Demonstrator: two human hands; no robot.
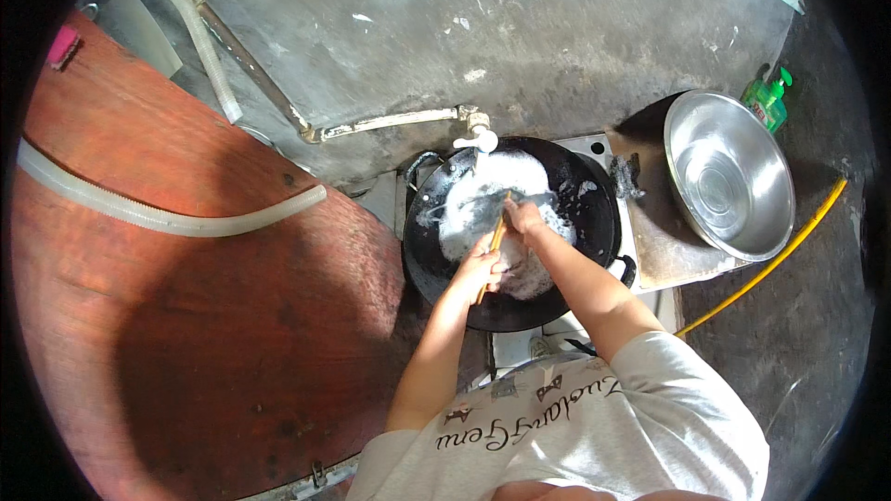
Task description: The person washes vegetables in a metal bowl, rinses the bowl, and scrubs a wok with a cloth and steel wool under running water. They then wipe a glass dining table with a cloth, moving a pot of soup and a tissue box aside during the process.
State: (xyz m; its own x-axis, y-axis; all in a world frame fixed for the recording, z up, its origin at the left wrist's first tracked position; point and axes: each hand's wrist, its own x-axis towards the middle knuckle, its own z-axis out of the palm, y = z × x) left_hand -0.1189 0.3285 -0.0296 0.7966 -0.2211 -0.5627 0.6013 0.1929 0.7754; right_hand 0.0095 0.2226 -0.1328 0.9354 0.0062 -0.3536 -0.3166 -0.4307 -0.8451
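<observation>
A large black wok (pixel 593 223) with two side handles stands before me, holding white soapy water (pixel 459 198). Over the suds my left hand (pixel 479 268) grips thin yellowish wooden sticks (pixel 499 233), which look like chopsticks, near their lower end. My right hand (pixel 523 216) closes around their upper part, close to the foam. How many sticks there are, and whether a cloth is in my right hand, I cannot tell. Above the wok's far rim is a tap with a white handle (pixel 485 141).
Right of the wok are a dark mesh scrubber (pixel 627 177), a tilted steel basin (pixel 731 174), a green pump bottle (pixel 770 101) and a yellow hose (pixel 773 261). A reddish wooden board (pixel 209 320) fills the left, bearing a corrugated hose (pixel 174 223) and a pink brush (pixel 62 45).
</observation>
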